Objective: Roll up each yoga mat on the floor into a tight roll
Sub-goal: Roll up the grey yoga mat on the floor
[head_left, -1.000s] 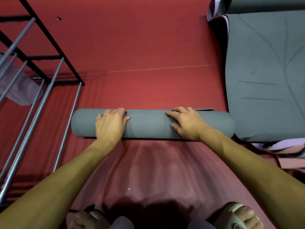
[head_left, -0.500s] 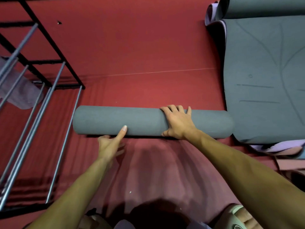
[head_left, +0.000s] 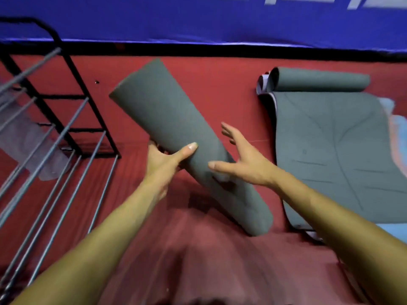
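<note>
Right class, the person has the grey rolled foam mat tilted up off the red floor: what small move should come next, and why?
Probably set the grey rolled foam mat aside towards the black metal rack. It looks fully rolled, gripped by the left hand, while the right hand is open beside it. The partly rolled grey mat is mostly flat and needs both hands.

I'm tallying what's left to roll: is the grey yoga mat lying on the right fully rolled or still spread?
Mostly spread. The grey yoga mat with line markings lies flat on the red floor, only its far end curled.

Grey rolled mat [head_left: 176, 128], red floor [head_left: 209, 84], blue wall [head_left: 198, 18].
</note>
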